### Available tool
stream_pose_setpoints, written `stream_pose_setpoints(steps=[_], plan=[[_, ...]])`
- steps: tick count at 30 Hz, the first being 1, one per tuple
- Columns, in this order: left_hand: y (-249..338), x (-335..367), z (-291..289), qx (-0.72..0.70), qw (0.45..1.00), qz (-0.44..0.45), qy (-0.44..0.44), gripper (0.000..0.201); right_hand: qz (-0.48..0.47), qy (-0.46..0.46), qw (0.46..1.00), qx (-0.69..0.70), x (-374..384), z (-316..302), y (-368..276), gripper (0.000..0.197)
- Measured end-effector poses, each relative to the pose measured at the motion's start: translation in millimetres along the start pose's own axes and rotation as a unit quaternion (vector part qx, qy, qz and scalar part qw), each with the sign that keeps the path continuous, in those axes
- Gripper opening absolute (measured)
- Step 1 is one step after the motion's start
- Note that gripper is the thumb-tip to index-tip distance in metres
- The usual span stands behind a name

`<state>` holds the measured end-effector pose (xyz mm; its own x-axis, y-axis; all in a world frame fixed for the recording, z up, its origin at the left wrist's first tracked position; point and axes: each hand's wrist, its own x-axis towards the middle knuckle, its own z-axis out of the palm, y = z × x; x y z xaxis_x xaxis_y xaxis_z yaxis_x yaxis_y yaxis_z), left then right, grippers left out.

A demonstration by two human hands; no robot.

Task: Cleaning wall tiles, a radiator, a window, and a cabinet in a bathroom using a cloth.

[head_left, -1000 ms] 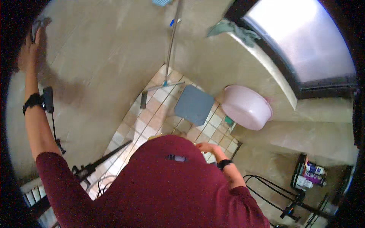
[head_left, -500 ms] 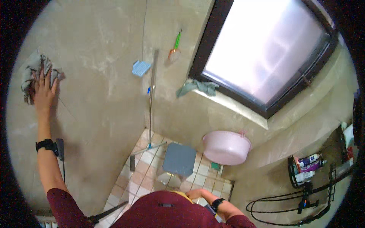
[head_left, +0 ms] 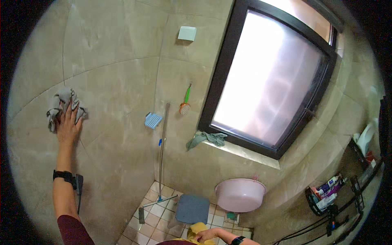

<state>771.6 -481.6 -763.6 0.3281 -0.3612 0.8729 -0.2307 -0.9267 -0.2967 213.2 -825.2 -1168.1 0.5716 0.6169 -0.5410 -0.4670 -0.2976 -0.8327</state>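
Note:
My left hand (head_left: 68, 124), fingers spread, presses a crumpled grey cloth (head_left: 65, 97) flat against the tiled wall at the left. The cloth bunches out around the fingertips. Low at the bottom centre, my right hand (head_left: 207, 235) has its fingers bent around a yellow cloth (head_left: 197, 228) close to my body. Part of that cloth is hidden by the hand and cut off by the lower edge. Both wrists wear black bands.
A blue soap dish (head_left: 153, 120) and green-handled brush (head_left: 186, 102) hang on the walls. A long-handled squeegee (head_left: 162, 151) leans in the corner. Below are a grey stool (head_left: 192, 209) and pink basin (head_left: 240, 195). A green cloth (head_left: 208, 139) lies on the window sill; a rack (head_left: 314, 202) holds tubes.
The view has tilted up, bringing a white wall box into sight. My left hand stays on the grey cloth against the wall. More of the yellow cloth shows at my right hand.

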Motion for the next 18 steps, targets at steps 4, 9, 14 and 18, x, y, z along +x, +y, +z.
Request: stream_pose_setpoints(steps=[4,9,14,18], plan=[[3.5,4.9,-21.3,0.004,0.998,0.03,0.05,0.061,-0.089,0.127,0.985,-0.076,-26.2,-8.6,-65.0,0.035],[-22.8,-14.6,16.8,0.073,0.993,0.024,-0.085,0.054,-0.031,0.36,0.926,-0.108,-68.4,-42.9,-147.2,0.041],[6.8,-6.1,-8.9,0.069,0.994,0.081,-0.03,0.054,-0.113,0.494,0.846,-0.166,-121.0,-77.0,-188.4,0.037],[-3.0,-10.1,0.3,0.032,0.996,0.064,-0.053,0.044,-0.101,0.551,0.813,-0.156,-143.4,-83.0,-221.7,0.033]])
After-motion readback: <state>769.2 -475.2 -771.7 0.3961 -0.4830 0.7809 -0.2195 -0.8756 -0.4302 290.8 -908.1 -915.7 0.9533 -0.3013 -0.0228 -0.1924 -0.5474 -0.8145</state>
